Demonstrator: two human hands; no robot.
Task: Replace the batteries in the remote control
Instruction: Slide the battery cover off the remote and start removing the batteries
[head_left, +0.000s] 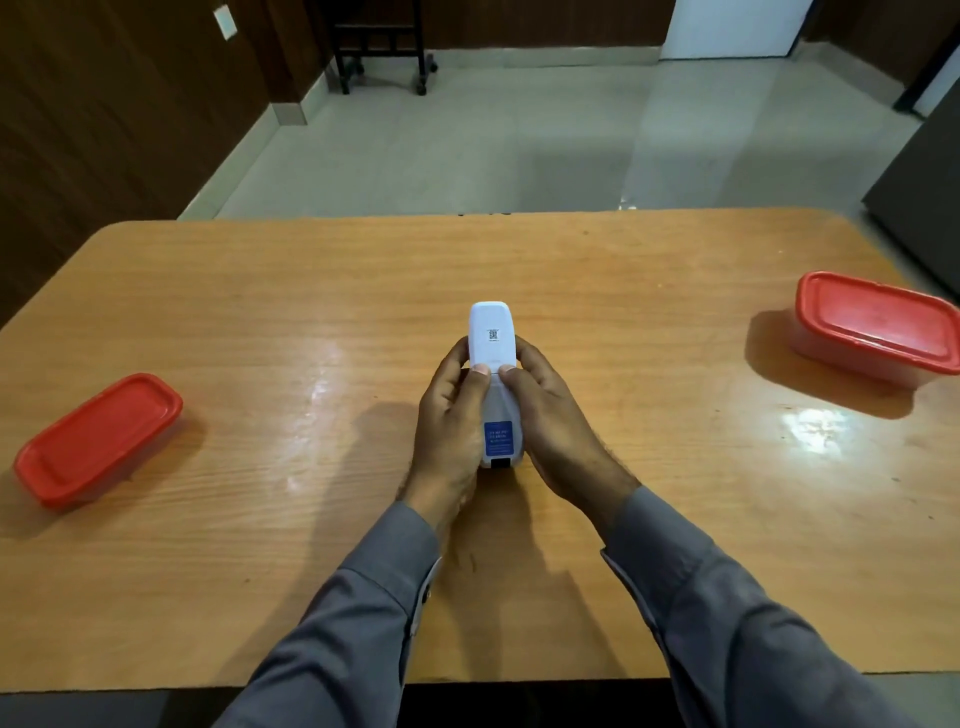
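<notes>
A white remote control (492, 338) is held back side up over the middle of the wooden table (260, 322). A small code label sits near its far end and a blue sticker near its close end. My left hand (451, 431) grips its left side and my right hand (550, 421) grips its right side. Both thumbs press side by side on the back, about halfway along its length. No batteries are visible.
A closed box with a red lid (98, 439) lies on the table's left side. Another red-lidded box (878, 327) stands at the right edge. Beyond the table are a tiled floor and a dark wheeled stand (382, 47).
</notes>
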